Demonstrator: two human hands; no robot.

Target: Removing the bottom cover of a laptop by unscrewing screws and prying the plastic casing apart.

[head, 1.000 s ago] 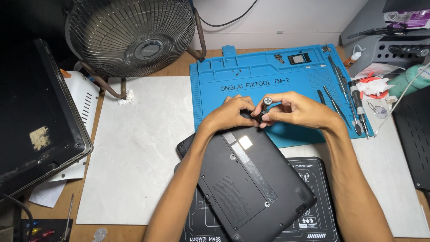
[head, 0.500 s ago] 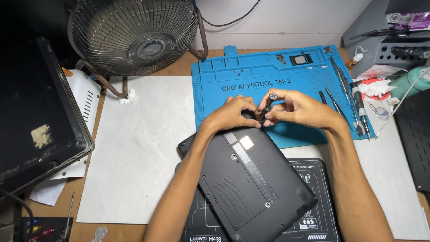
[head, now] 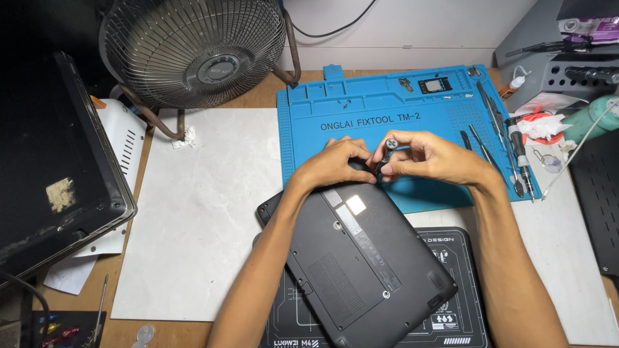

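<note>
1. Nearest, below both wrists, a matte black laptop [head: 358, 258] lies underside up and askew, its smooth plastic shell with rounded corners resting partly on a black printed work mat [head: 451, 303].
2. The left hand [head: 332, 169] curls at the laptop's far edge, fingers bent against the lower end of a small screwdriver [head: 385, 156].
3. The right hand [head: 429, 158] pinches the same screwdriver, its fingertips [head: 394, 169] closed round the slim dark shaft; the round, shiny cap shows just above them.
4. Under and beyond the fingers spreads a blue rubbery repair mat [head: 361, 109] with moulded compartments; thin metal tools [head: 500, 138] lie in a row to the right of the right hand.
5. Left of the left hand sits a pale, smooth rectangular slab [head: 206, 212].
6. Farthest, a round wire-grille fan [head: 193, 51] stands on a bent metal frame.
</note>
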